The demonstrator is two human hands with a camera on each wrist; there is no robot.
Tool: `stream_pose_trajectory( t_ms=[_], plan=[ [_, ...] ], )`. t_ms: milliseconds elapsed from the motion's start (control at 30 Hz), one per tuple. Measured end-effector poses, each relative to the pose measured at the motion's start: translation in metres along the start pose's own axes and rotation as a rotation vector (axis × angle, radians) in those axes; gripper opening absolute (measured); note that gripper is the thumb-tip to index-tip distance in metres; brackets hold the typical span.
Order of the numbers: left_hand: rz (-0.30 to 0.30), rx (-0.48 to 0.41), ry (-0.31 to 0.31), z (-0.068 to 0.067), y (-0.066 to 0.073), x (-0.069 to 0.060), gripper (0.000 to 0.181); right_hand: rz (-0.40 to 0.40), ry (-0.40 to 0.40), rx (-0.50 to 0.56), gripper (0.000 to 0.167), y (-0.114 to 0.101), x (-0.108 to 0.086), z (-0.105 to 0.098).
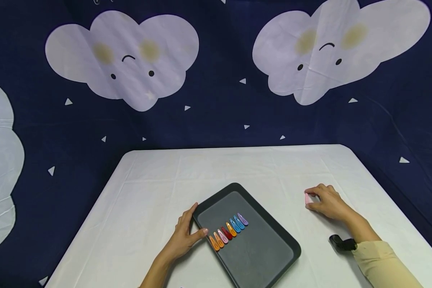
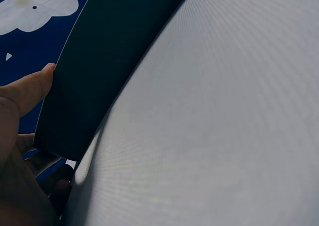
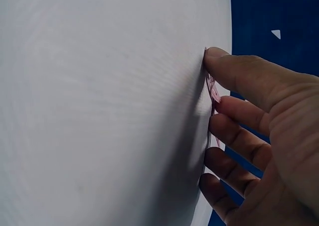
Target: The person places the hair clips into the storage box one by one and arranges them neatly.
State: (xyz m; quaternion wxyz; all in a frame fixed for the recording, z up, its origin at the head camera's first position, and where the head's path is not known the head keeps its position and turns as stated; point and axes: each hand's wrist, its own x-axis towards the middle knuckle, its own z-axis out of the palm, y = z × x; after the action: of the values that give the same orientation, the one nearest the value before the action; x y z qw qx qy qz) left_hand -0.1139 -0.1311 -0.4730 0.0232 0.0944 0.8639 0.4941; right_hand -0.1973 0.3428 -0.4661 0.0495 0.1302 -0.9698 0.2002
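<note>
A dark grey baking tray [image 1: 270, 256] lies at an angle on the white-covered table. My left hand [image 1: 181, 233] grips its left corner, the thumb on the rim and the fingers along the outer wall [image 2: 94, 76]. Inside the tray several snap hair clips form a slanting row: orange ones [image 1: 214, 243] near my left thumb, then a pink clip [image 1: 222, 236], a red clip [image 1: 227, 233], another orange, blue clips [image 1: 236, 223] and a purple clip [image 1: 243, 219]. To the right of the tray, my right hand [image 1: 325, 201] pinches a pink hair clip [image 3: 213, 89] between thumb and fingers, at the tabletop.
White cloth [image 1: 151, 192] covers the table around the tray. Behind it hangs a dark blue curtain [image 1: 219, 124] with clouds and small triangles. A black wrist device [image 1: 342, 243] sits at the right wrist, beside a pale yellow sleeve [image 1: 381, 260].
</note>
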Motion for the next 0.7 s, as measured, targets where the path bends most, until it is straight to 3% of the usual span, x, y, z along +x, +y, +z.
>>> stream_pose_trajectory(
  t_ms=[433,700],
  plan=[
    [-0.018,-0.034,-0.017,0.0,0.0,0.0,0.087,0.0,0.004,0.038,0.046,-0.005,-0.002,-0.003],
    [-0.025,-0.023,-0.017,0.0,0.001,0.0,0.087,-0.041,0.033,0.06,0.045,-0.016,-0.001,-0.008]
  ],
)
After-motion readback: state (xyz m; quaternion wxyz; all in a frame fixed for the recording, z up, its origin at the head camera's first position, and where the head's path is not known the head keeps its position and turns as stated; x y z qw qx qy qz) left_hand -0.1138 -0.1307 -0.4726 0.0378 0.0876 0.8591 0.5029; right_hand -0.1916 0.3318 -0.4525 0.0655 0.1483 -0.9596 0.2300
